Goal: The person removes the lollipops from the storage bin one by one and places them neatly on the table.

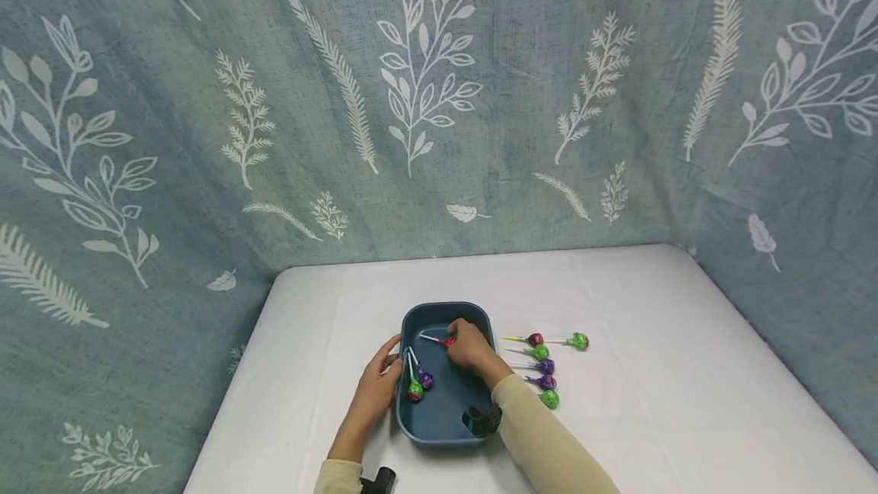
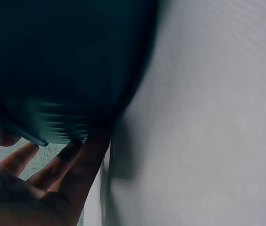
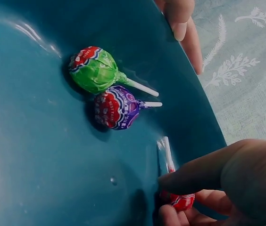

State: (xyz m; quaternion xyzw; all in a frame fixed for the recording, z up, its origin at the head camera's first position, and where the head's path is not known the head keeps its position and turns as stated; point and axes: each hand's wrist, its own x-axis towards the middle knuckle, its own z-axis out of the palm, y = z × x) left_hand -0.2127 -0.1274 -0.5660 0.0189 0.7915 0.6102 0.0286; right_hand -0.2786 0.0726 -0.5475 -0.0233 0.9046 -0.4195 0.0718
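A blue tray [image 1: 446, 421] holds wrapped lollipops. My right hand [image 1: 469, 345] reaches inside near its far end and pinches a red lollipop [image 3: 182, 201] between thumb and fingers; the white stick points away to the left in the head view. Near the tray's left wall lie a green lollipop [image 3: 94, 70] and a purple lollipop [image 3: 116, 108], side by side, heads toward me. My left hand [image 1: 377, 391] rests against the outside of the left wall. Its extended fingers [image 2: 60, 172] touch the wall's underside in the left wrist view.
Right of the tray, on the white table [image 1: 658, 372], lies a loose column of lollipops: a dark red lollipop [image 1: 535, 339], a green lollipop [image 1: 580, 341] farther out, and several more green and purple ones nearer me. A patterned curtain [image 1: 507, 97] hangs behind the table.
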